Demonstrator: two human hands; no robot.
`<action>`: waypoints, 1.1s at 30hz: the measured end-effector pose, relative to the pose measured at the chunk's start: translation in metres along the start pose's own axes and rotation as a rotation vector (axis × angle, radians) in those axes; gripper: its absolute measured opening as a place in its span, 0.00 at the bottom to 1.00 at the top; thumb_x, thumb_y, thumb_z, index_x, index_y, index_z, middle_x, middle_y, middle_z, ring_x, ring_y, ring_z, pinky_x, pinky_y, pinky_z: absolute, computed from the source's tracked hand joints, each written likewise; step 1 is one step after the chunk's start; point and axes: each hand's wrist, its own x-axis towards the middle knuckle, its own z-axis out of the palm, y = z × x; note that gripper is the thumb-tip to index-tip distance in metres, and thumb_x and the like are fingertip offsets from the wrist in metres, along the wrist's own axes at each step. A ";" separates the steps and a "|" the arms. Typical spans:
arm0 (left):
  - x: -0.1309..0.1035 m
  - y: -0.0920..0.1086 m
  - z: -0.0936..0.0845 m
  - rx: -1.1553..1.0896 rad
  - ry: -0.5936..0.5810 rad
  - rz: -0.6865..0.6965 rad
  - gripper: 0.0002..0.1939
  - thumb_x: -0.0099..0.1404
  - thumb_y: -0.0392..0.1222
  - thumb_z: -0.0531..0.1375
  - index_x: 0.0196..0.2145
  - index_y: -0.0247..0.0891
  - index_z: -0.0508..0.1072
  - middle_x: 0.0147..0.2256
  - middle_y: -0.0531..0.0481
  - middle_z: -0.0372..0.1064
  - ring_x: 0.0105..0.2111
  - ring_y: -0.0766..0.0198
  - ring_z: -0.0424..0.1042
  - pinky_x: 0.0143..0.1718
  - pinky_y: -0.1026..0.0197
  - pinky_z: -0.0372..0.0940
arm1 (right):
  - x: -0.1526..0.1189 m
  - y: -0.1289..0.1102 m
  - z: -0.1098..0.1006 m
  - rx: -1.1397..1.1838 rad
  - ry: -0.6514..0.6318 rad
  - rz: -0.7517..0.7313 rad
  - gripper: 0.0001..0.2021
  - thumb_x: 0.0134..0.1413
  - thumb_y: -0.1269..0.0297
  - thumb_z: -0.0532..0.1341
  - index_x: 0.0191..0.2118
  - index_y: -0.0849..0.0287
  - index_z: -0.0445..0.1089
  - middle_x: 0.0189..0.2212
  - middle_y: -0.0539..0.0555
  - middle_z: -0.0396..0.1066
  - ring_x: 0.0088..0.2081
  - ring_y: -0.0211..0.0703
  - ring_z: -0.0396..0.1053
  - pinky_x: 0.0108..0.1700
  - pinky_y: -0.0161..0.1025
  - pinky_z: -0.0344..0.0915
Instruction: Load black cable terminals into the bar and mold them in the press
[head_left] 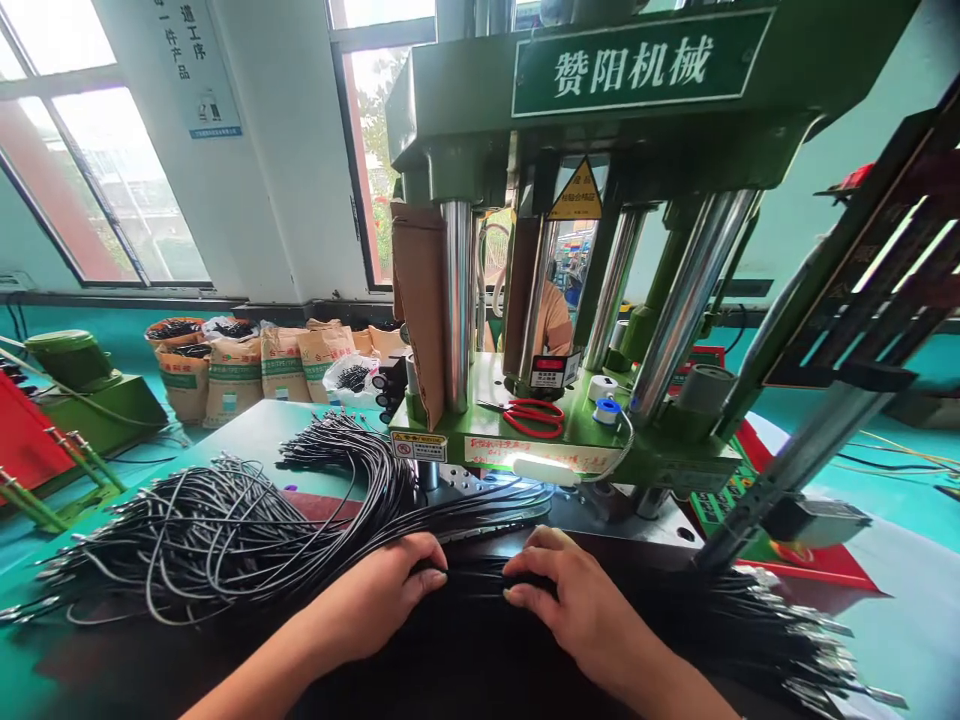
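Both my hands are at the front of the green press, gripping black cables that run sideways between them. My left hand is closed, thumb and fingers curled around the strands. Facing it, my right hand is closed on the same cables, a short gap apart. A big loose pile of black cables with metal ends lies to the left. Another bundle, its metal tips pointing right, lies to my right. What my curled fingers cover is hidden.
The green press stands just beyond my hands, with red-handled scissors, a blue-and-white spool and a lit lamp on its front. Cable-filled sacks line the back wall. A person is partly visible behind the press.
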 end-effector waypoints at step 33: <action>0.000 -0.014 0.010 -0.060 -0.033 -0.036 0.24 0.58 0.44 0.62 0.52 0.45 0.66 0.48 0.53 0.69 0.48 0.60 0.67 0.50 0.62 0.57 | 0.010 -0.007 0.011 -0.009 0.017 -0.014 0.08 0.56 0.68 0.57 0.39 0.59 0.73 0.39 0.56 0.74 0.42 0.46 0.69 0.45 0.39 0.61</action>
